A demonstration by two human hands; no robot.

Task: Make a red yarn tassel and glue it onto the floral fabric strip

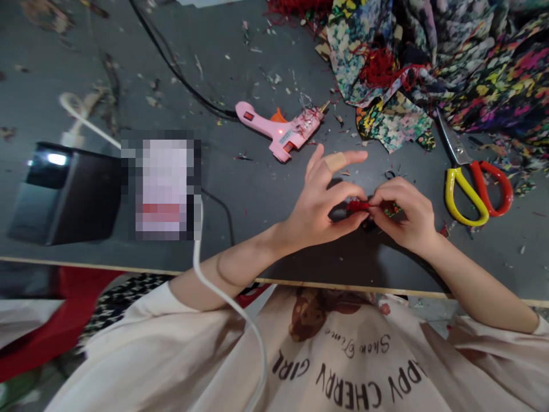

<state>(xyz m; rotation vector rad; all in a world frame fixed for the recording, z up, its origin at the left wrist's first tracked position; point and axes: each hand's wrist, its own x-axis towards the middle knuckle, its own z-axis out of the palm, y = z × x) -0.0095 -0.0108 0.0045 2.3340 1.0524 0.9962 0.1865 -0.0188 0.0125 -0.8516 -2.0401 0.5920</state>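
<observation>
My left hand [319, 200] pinches a small red piece [357, 205] between thumb and forefinger, its other fingers stretched out. A beige bandage [335, 162] is wrapped round one of them. My right hand [409, 214] meets it, thumb and fingertips closed on the right end of the same red piece. Whether this is thread or cloth is too small to tell. A bit of patterned scrap [392, 210] shows inside the curl of my right hand. Beyond my left hand lies a pink glue gun [285, 130] on its side.
Scissors [467, 177] with yellow and red handles lie open at right. Floral cloth [484, 74] and red threads [377, 67] heap at the back right. A phone [165, 183] and a dark box-like object [68, 191] stand at left. A white cable [223, 294] crosses my left forearm.
</observation>
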